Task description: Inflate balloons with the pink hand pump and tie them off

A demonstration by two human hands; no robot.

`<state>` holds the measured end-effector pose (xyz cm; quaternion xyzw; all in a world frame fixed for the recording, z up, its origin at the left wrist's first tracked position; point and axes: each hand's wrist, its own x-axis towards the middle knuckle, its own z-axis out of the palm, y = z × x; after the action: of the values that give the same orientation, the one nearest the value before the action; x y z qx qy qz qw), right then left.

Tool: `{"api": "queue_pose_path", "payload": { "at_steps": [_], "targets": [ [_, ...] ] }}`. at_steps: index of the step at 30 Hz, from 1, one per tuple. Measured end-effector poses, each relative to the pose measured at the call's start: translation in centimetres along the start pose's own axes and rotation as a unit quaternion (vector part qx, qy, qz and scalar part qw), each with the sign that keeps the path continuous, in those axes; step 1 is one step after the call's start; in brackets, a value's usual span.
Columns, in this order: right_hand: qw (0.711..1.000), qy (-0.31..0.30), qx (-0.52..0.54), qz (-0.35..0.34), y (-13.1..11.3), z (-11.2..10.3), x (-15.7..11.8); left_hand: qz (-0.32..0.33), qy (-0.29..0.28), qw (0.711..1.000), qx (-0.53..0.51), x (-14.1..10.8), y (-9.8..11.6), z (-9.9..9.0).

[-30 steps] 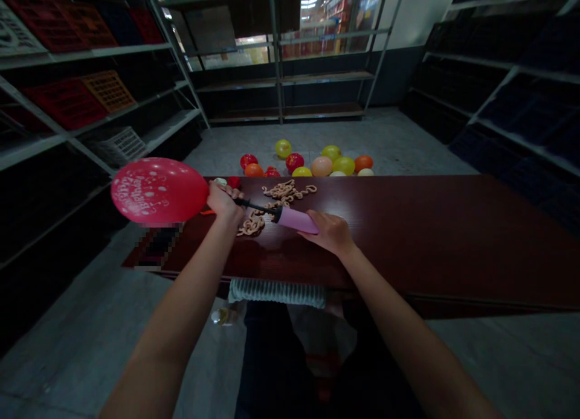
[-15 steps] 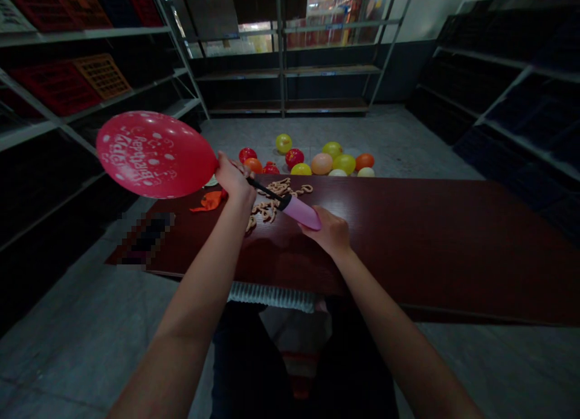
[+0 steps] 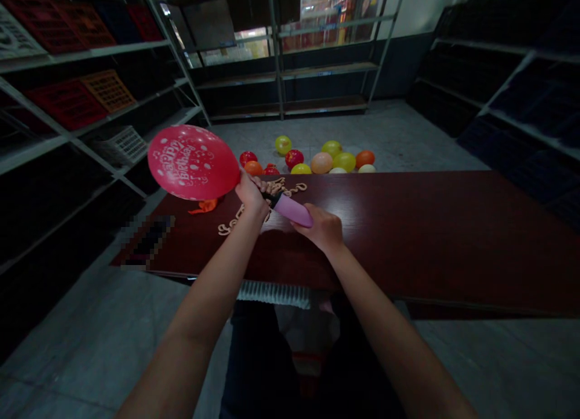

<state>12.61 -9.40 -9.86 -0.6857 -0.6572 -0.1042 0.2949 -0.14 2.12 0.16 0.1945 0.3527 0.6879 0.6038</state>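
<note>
An inflated red balloon [image 3: 193,162] with white birthday lettering points left over the table. Its neck is pinched in my left hand [image 3: 251,192], at the black end of a pink balloon pump [image 3: 294,210]. My right hand [image 3: 324,229] is wrapped around the pump's near end. Only a short black part shows between the pink barrel and my left hand. Below the balloon, a limp orange balloon [image 3: 206,206] lies on the table. Beige curly pieces [image 3: 231,223] are spread under and beside my left hand, which partly covers them.
The dark red-brown table [image 3: 430,226] stretches to the right. Beyond its far edge, several inflated balloons [image 3: 321,162] rest on the floor. Shelves with crates [image 3: 109,90] stand at the left, and more shelving [image 3: 326,72] lines the back. A blurred-out patch [image 3: 149,241] covers the table's left corner.
My hands have come closer together, and the black rod between pump barrel and left hand has mostly disappeared. The red balloon and left hand have shifted right and slightly down in view.
</note>
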Motion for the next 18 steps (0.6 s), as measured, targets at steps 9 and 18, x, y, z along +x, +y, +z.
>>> {"api": "queue_pose_path", "payload": {
  "at_steps": [9,18],
  "targets": [
    [0.982,-0.09,-0.07,-0.151,-1.1,-3.2,-0.4,-0.047,0.12,0.991,-0.046,2.0,6.4,-6.8],
    [0.987,-0.129,-0.024,-0.091,-2.7,-10.6,-2.3,-0.077,0.007,0.989,-0.124,2.8,12.4,-7.1]
  ]
}}
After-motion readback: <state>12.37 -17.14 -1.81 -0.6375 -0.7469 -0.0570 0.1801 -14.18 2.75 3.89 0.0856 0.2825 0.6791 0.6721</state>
